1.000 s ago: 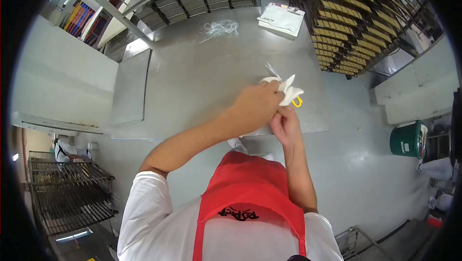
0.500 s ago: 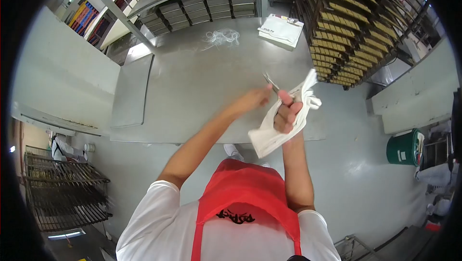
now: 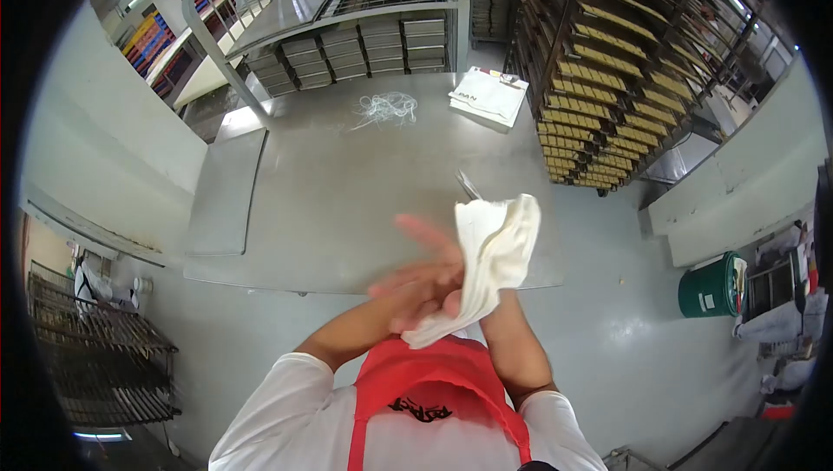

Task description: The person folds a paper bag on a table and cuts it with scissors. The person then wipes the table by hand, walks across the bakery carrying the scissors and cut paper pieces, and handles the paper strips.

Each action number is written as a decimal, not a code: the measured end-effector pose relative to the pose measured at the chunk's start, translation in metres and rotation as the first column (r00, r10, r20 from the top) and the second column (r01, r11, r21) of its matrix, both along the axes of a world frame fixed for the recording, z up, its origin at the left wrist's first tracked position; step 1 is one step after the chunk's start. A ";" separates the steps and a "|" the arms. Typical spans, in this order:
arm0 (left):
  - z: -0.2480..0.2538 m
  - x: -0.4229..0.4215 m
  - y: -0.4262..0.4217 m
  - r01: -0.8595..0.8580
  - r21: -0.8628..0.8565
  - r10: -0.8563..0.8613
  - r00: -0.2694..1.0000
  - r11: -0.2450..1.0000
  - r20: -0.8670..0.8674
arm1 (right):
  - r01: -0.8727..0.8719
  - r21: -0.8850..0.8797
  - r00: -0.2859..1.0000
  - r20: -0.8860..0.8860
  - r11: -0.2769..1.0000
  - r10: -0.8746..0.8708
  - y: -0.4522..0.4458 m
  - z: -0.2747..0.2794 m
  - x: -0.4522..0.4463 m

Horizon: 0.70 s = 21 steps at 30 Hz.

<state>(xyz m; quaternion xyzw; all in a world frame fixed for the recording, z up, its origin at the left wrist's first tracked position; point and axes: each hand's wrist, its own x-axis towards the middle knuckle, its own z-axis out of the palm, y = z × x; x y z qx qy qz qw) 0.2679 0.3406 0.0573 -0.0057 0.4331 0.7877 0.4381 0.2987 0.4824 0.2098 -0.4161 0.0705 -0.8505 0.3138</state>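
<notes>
The left hand (image 3: pixel 423 276), blurred, spreads its fingers beside the limp, creased white cloth (image 3: pixel 496 250) at the bench's (image 3: pixel 321 184) five o'clock. The right hand's fingers, hidden behind, cannot be judged. Slender metal blades (image 3: pixel 468 184) point to eleven.

White cloth (image 3: pixel 496 254), left hand (image 3: pixel 427 276), steel table (image 3: pixel 334 197)

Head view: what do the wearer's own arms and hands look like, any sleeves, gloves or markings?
Short white sleeves, left and right, bare forearms below. No gloves seen on the hands; too blurred and overlapped for finer detail, wrists included. Red apron over the white top, black lettering on its bib.
</notes>
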 end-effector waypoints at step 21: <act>0.037 -0.052 -0.019 -0.142 -0.067 0.145 0.988 0.988 0.046 | 0.582 -0.001 -0.437 -0.844 -0.813 -0.311 0.050 -0.001 -0.137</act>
